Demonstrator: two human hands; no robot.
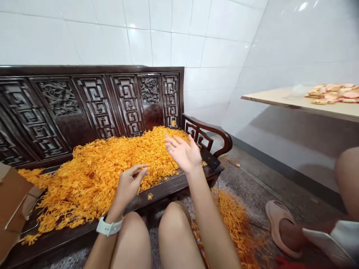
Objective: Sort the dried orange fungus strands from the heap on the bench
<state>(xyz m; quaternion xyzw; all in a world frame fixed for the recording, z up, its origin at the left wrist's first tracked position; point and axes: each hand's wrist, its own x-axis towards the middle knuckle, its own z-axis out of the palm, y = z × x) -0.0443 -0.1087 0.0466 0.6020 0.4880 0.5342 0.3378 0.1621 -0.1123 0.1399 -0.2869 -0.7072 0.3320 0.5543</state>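
Note:
A large heap of small orange pieces (109, 172) with thin strands covers the seat of a dark carved wooden bench. My left hand (131, 184), with a pale watch on its wrist, is at the front of the heap, thumb and fingers brought together. Whatever lies between its fingertips is too small to make out. My right hand (183, 152) is raised over the right part of the heap, palm up, its fingers spread and holding nothing. One small orange piece (150, 196) lies alone on the bench's front edge.
A cardboard box (17, 209) stands at the left. A dark phone (210, 158) lies by the armrest (210, 129). More orange strands (235, 220) are on the floor. At the right are another person's leg and shoe (280, 224), under a board (280, 100) bearing pinkish-yellow pieces (333, 93).

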